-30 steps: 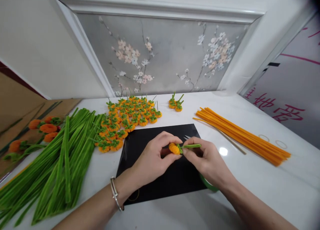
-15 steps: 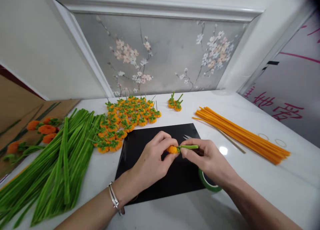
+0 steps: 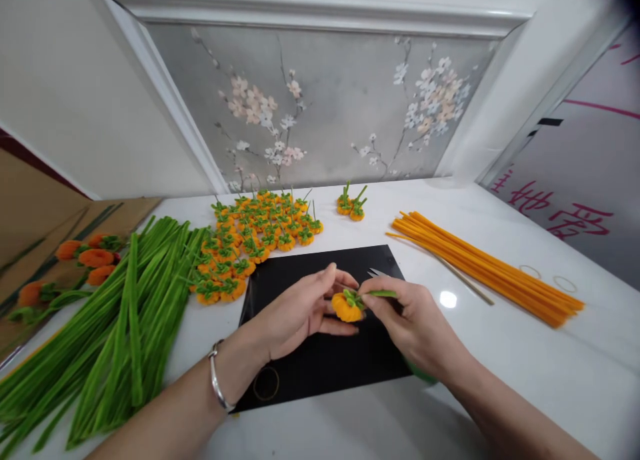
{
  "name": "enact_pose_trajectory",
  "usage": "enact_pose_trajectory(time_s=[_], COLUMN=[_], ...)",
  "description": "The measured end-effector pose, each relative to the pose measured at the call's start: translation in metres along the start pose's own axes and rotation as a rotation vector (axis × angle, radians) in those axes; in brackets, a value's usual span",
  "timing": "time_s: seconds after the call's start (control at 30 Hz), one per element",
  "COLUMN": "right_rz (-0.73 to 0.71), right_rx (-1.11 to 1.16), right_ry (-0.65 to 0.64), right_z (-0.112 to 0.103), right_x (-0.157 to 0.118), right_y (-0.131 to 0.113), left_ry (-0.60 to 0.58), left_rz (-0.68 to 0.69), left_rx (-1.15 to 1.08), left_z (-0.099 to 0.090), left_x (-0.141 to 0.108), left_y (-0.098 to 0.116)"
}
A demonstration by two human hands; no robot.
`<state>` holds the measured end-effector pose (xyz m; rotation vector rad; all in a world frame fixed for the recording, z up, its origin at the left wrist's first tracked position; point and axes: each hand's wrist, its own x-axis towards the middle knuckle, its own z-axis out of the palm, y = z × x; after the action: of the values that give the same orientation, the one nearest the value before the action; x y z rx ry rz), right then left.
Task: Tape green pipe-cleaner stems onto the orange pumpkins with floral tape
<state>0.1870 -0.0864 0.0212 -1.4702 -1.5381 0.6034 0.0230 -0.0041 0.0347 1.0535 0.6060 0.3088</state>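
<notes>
Several orange flowers (image 3: 97,258) far left of the black mat (image 3: 340,360). Green stems (image 3: 120,327) next, heaped left of it. Small orange-and-green heads (image 3: 285,241) cluster behind the mat's left corner, mostly stem-up, likely so the green tops stay uncrushed. Left hand (image 3: 303,313) over mat, fingers loosely spread around one flower head (image 3: 347,307); can't tell if they support it. Two more heads (image 3: 357,210) behind mat. Scissors (image 3: 380,273) at mat's right edge, partly hidden. Right hand (image 3: 410,313) over that edge, fingers pinching the flower head's green stem, probably to spare the soft part. Orange stems (image 3: 490,267) bundled right of mat, roughly parallel, probably for easy picking. Farther right, panel (image 3: 600,167) with red handwriting: 她, 爱 legible, rest unclear. No brands readable.
</notes>
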Motion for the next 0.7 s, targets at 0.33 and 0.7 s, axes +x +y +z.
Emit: enact_pose_trajectory(time_s=[0.33, 0.7], right_rz=[-0.045, 0.039], right_rx=[-0.099, -0.059], right_ry=[0.069, 0.039], right_z=[0.002, 0.005], right_x=[0.001, 0.001], right_y=[0.000, 0.004], left_ry=[0.050, 0.288], left_rz=[0.046, 0.552], left_rx=[0.127, 0.858], left_z=[0.002, 0.009], left_x=[0.000, 0.001], left_y=[0.000, -0.013])
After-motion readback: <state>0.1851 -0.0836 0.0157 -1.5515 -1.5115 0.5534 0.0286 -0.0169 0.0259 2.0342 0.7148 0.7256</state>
